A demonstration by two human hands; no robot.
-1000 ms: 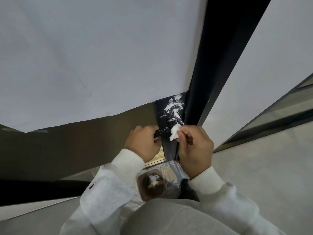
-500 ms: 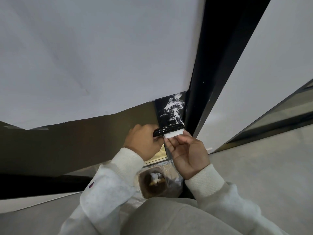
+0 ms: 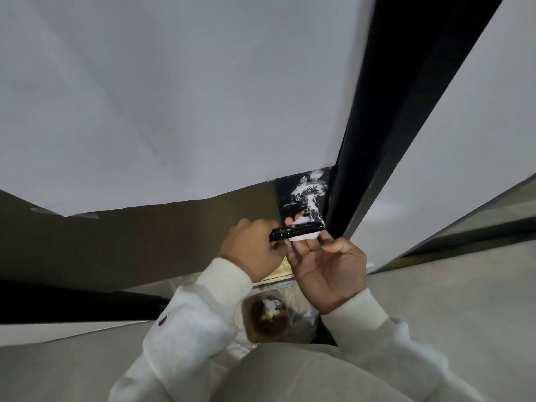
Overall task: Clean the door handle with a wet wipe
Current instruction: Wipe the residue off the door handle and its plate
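Note:
A black lever door handle [image 3: 301,229] juts out from a black door plate [image 3: 304,195] smeared with white foam. My left hand [image 3: 251,248] grips the free left end of the handle. My right hand [image 3: 324,262] is turned palm up under the handle, fingers wrapping a white wet wipe [image 3: 304,235] round the lever near the plate. White wipe shows both below and above the bar, with a fingertip poking over the top.
A black door frame [image 3: 391,126] rises right of the plate, with white panels on both sides. On the floor below my hands sits a brown bin [image 3: 266,314] holding crumpled white wipes, on clear plastic sheeting. My grey trousers fill the bottom.
My right hand has rolled from knuckles-up to palm-up and carried the wipe under the handle, wrapping it round the bar. My left hand has stayed on the handle's end.

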